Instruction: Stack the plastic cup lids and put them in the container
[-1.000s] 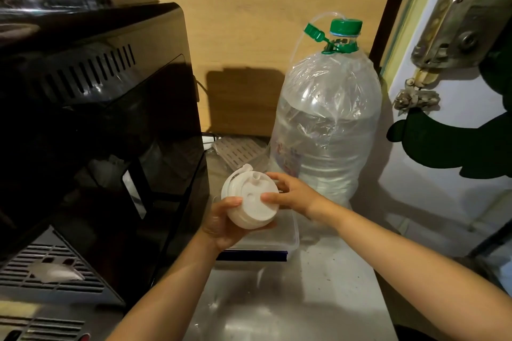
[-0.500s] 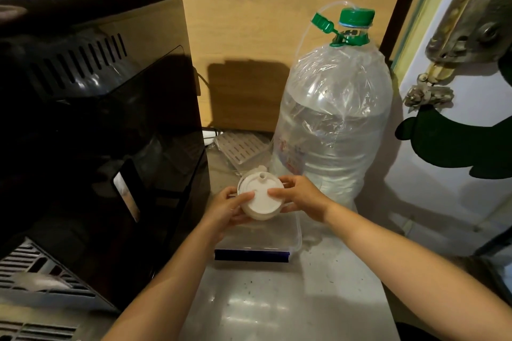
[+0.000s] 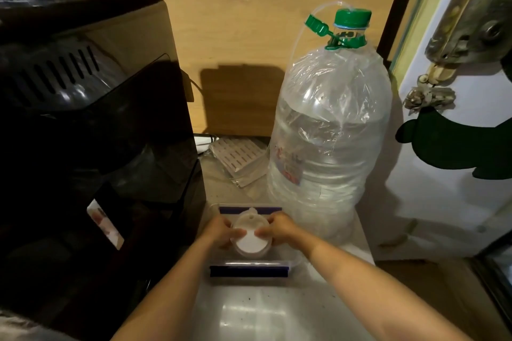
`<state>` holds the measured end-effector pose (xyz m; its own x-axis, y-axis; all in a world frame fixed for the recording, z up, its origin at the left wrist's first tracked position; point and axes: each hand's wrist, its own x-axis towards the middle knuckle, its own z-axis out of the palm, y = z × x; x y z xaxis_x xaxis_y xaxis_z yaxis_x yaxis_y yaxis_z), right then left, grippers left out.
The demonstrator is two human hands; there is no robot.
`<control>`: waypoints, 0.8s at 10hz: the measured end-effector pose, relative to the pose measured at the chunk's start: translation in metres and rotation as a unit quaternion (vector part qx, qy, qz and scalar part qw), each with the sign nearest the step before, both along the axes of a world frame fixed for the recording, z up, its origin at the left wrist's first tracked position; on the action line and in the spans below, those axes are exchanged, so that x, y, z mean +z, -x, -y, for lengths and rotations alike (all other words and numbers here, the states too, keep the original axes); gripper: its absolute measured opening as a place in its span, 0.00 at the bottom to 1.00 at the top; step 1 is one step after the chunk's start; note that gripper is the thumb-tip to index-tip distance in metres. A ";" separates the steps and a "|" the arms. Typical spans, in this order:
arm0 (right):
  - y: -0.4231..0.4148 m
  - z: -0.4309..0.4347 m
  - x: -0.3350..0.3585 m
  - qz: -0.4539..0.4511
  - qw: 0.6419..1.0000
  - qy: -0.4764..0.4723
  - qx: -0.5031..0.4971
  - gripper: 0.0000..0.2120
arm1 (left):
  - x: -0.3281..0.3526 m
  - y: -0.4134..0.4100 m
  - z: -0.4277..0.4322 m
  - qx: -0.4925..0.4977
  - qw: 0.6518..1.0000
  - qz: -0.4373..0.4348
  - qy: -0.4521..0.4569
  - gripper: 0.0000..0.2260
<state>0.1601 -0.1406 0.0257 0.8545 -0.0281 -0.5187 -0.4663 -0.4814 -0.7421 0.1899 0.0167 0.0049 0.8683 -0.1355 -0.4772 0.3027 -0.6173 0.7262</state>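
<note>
A stack of white plastic cup lids [image 3: 250,238] sits low inside a clear rectangular container [image 3: 249,268] with dark blue clips, on the counter. My left hand [image 3: 220,232] grips the stack's left side and my right hand [image 3: 278,228] grips its right side. Both thumbs rest on the top lid. The stack's lower part is hidden by my fingers and the container wall.
A large black appliance [image 3: 91,133] stands directly left of the container. A big clear water bottle [image 3: 329,147] with a green cap stands behind it on the right. A slotted white item in a bag [image 3: 238,159] lies at the back. A white door [image 3: 454,147] bounds the right.
Both hands have lowered the lid stack from above the container down into it. The view has shifted so the container lies nearer the frame's lower middle.
</note>
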 end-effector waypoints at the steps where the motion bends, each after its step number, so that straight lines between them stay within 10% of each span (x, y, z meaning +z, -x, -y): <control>1: -0.003 -0.002 -0.012 -0.015 0.999 0.024 -0.027 0.15 | -0.010 -0.003 0.007 0.009 1.000 -0.005 -0.009 0.08; 8: -0.010 -0.002 -0.015 0.049 0.984 0.168 0.026 0.22 | -0.016 -0.008 0.026 -0.021 0.984 0.159 -0.074 0.15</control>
